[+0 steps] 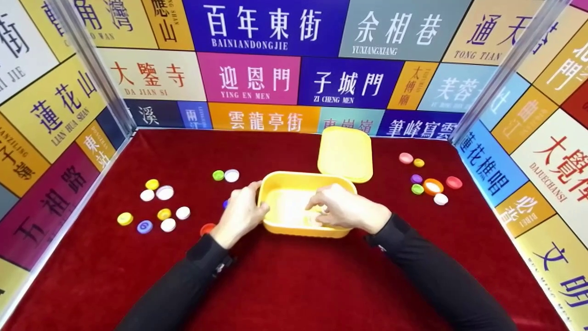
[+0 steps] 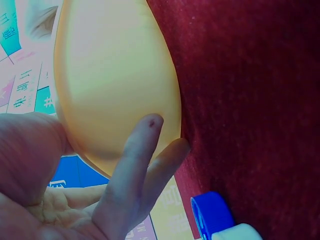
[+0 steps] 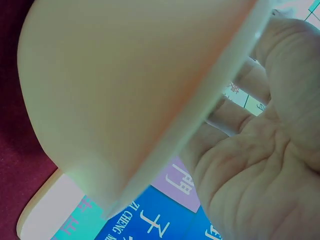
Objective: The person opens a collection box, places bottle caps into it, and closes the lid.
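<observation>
**Both hands at the yellow box**

Midway along the red cloth point(image 1: 294, 285), the yellow box point(image 1: 280, 184) sits open, its hinged lid point(image 1: 345, 153) standing up behind it. The left hand point(image 1: 241, 214) steadies the box's left wall, thumb by the rim and fingers point(image 2: 132, 170) laid straight along the outside, relaxed and unclenched. The right hand point(image 1: 342, 209) reaches over the front rim into the box with fingers bent downward; whether they pinch anything on the pale floor of the box I cannot tell, since the hand hides its own fingertips and the right wrist view shows only the box's outer wall and the palm.

To do this well, I judge the left hand should keep light sideways pressure so the smooth plastic does not slide on the cloth, while the right hand works with fingertips only and stays clear of the lid.

The box is glossy moulded plastic, rounded at every corner, with a thick rolled rim. The cloth looks napped, like velvet. Scattered bottle caps lie in two groups, left caps point(image 1: 156, 204) and right caps point(image 1: 427, 179): small flat discs in white, yellow, green, pink, purple and orange. A blue cap point(image 2: 212, 215) lies just beside the left hand.
</observation>
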Demonstrator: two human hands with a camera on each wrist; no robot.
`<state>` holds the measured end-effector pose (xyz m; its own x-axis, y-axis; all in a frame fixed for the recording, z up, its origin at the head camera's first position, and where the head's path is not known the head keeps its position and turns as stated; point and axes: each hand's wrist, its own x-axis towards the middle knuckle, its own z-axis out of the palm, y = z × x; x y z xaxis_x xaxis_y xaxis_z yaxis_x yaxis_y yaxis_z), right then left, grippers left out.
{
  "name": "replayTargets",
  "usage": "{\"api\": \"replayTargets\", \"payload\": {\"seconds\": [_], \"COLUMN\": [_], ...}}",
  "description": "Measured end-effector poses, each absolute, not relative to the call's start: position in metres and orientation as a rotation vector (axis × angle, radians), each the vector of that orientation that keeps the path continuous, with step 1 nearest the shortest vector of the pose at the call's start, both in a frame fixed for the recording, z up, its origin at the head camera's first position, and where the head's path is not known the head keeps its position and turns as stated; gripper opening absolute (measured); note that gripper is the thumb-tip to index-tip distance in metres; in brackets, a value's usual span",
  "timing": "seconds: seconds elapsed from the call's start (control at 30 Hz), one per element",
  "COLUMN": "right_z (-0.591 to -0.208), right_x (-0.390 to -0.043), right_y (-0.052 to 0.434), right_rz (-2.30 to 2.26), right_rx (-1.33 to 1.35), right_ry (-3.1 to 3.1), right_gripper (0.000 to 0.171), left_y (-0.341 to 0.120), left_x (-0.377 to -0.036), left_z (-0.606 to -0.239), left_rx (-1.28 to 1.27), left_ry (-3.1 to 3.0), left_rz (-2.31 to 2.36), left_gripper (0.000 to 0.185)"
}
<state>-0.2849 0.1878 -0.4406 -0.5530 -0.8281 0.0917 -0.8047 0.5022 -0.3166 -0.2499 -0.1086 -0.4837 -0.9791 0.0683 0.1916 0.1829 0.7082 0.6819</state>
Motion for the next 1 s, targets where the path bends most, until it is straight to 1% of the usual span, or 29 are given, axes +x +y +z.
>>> {"api": "replayTargets", "payload": {"seconds": [0.27, 0.47, 0.67, 0.83, 1.0], "right_z": [-0.435, -0.433, -0.428, -0.422, -0.417], "right_x": [-0.285, -0.289, -0.293, -0.303, -0.322], "right_y": [0.19, 0.195, 0.203, 0.213, 0.229], "right_rz": [-0.547, -0.579, -0.663, -0.735, -0.802], "right_rx": [-1.416, -1.446, -1.371, -1.3, -1.23], "right_ry": [2.699, 2.742, 2.772, 2.844, 2.956], "right_gripper": [0.028, 0.027, 0.031, 0.033, 0.032], "left_y": [-0.109, -0.108, -0.108, -0.107, -0.108], "left_x": [-0.25, -0.25, -0.251, -0.25, -0.25], "left_z": [-0.485, -0.485, -0.485, -0.484, -0.483], "left_rx": [-0.209, -0.201, -0.194, -0.192, -0.189], "left_ry": [-2.751, -2.755, -2.765, -2.772, -2.775], "left_rz": [-1.115, -1.105, -1.107, -1.109, -1.124], "left_gripper": [0.061, 0.061, 0.061, 0.062, 0.062]}}
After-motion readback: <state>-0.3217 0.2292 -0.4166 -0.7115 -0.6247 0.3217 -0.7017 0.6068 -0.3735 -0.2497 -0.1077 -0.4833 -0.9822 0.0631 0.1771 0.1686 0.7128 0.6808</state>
